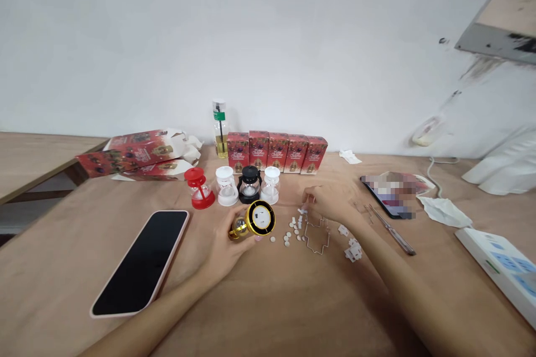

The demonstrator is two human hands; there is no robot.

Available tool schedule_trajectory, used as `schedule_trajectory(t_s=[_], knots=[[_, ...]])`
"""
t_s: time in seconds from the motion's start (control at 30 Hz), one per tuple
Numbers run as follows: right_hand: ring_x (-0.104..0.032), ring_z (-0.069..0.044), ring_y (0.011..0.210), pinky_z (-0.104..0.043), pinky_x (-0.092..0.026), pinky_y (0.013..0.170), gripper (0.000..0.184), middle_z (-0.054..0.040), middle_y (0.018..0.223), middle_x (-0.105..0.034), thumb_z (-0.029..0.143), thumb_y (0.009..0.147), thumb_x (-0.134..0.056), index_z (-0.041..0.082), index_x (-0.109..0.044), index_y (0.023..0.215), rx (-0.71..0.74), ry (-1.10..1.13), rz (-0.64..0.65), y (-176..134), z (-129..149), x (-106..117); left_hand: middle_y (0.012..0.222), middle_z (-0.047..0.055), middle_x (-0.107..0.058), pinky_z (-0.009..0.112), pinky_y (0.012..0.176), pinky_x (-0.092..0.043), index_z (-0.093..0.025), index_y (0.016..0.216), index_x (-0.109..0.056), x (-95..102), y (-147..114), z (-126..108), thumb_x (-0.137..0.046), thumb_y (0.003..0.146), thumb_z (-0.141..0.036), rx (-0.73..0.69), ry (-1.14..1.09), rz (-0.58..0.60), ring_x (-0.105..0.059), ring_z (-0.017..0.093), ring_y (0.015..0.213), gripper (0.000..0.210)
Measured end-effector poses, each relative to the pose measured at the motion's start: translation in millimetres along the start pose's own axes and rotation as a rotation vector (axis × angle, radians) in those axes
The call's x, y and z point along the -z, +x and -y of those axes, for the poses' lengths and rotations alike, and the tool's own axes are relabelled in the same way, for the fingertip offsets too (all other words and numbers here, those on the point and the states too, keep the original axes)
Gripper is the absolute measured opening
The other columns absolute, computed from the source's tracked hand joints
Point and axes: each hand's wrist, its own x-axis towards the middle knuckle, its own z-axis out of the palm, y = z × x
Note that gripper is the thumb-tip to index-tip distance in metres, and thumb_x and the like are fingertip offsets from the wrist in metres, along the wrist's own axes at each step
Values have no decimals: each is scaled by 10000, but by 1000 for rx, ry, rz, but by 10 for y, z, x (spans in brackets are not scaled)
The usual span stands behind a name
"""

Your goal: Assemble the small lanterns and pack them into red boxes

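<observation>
My left hand is wrapped round a small gold lantern, tipped so that its round white base faces me. To the right, my right hand reaches down to the table with its fingers bent together. What they pinch, if anything, is too small to tell. Beneath that hand lie bent wire handles. Small white discs are scattered between both hands. Behind them stand a red lantern, a white lantern, a black lantern and another white lantern.
Several red printed boxes line the back beside a clear bottle. Flattened boxes lie left, above a large phone. On the right are white scraps, a metal tool, another phone and a power strip.
</observation>
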Motion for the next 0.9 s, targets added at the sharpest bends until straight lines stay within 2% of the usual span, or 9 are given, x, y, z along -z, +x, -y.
schedule_trajectory(t_s=[0.17,0.3,0.43,0.57,0.67,0.9], knots=[[-624,-167,776,-219,-343,591,107,-25,795,-709,128,731,-630,188,-685,801,8,-31,86,13,-58,3,984,62,-652,338,814,-487,-170,1059,-553,0,4,9,-722,666,-342,-9,10,-2,-613,224,924,461],[-628,-191,817,-229,-342,595,141,-39,804,-712,98,697,-650,180,-683,807,-30,-55,103,18,-109,15,992,57,-643,321,802,-482,-173,1075,-542,1,-1,15,-719,674,-333,-5,7,10,-605,209,911,467],[-622,-198,866,-233,-359,631,123,-55,872,-708,216,754,-669,178,-677,870,-28,-43,73,33,-83,-3,1002,56,-636,317,806,-473,-174,1074,-536,5,0,20,-713,680,-336,-2,14,22,-597,211,925,462],[-622,-202,852,-232,-368,623,197,-66,883,-702,311,747,-703,170,-670,880,-37,-16,65,70,-70,-72,995,52,-633,318,803,-464,-179,1074,-532,8,1,38,-711,674,-339,15,13,31,-593,211,919,467],[-624,-191,829,-224,-371,606,192,-61,882,-700,300,746,-704,165,-664,877,-36,12,70,96,-100,-121,986,52,-634,324,802,-459,-182,1069,-535,8,-5,47,-712,667,-338,23,32,29,-589,213,910,466],[-628,-155,757,-207,-388,607,53,-33,810,-709,205,750,-683,165,-683,786,-7,69,87,113,-113,-159,1024,63,-644,343,840,-467,-183,1060,-540,10,0,22,-713,654,-327,22,17,31,-597,229,958,464]])
